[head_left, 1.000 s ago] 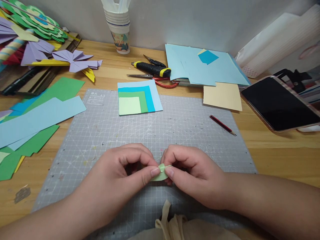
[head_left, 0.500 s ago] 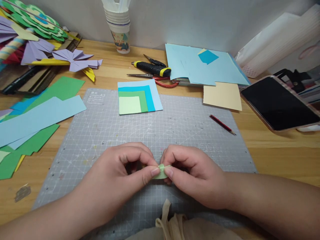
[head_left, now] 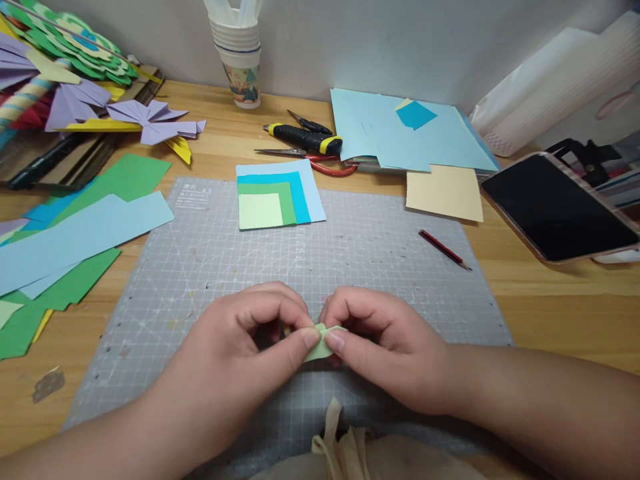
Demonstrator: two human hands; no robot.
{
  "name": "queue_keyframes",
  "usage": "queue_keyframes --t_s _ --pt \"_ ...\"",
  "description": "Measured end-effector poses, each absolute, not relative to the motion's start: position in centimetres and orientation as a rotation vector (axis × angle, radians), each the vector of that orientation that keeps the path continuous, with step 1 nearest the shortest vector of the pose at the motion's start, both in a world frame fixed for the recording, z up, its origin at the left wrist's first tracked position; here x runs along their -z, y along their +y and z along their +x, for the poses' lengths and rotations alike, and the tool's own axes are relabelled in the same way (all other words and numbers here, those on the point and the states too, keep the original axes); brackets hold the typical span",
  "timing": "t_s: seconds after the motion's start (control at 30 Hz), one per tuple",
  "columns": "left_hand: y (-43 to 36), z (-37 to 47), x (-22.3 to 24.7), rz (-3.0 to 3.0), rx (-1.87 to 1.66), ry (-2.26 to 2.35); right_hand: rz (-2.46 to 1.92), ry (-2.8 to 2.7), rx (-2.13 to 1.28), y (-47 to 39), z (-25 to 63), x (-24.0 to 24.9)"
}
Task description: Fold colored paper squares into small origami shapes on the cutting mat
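Observation:
A small light green piece of paper is pinched between both hands, low over the grey cutting mat. My left hand grips its left part between thumb and forefinger. On the other side, my right hand has its thumb and finger closed on the right part. The thumbs lie close together, and the paper looks folded between them; my fingers hide much of it. Beyond the hands, a light green square rests on green, blue and pale blue squares, stacked at the mat's far edge.
Coloured paper strips and folded paper shapes lie left. Paper cups, a yellow-black cutter and red-handled scissors stand or lie at the back. A pencil, beige card and dark-screened tablet are right.
My thumbs have moved slightly closer together on the light green paper, the right one shifting a little to the left. Both hands keep their pinch.

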State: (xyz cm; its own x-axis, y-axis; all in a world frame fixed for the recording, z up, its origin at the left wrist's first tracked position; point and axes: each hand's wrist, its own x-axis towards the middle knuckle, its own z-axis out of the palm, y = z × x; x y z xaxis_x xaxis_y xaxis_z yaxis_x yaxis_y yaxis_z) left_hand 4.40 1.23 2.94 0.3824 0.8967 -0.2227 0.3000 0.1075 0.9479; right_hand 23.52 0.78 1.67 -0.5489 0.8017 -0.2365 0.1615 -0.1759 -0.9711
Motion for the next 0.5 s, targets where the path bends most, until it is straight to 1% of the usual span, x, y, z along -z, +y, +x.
queue_keyframes --t_s 0.13,0.5 --pt "1.20 4.56 -2.95 1.429 -0.597 1.115 -1.128 -1.549 -1.791 0.91 23.47 -1.72" --pt "1.16 4.40 -2.90 1.439 -0.569 1.056 -1.105 -1.585 -1.816 1.00 23.63 -1.80"
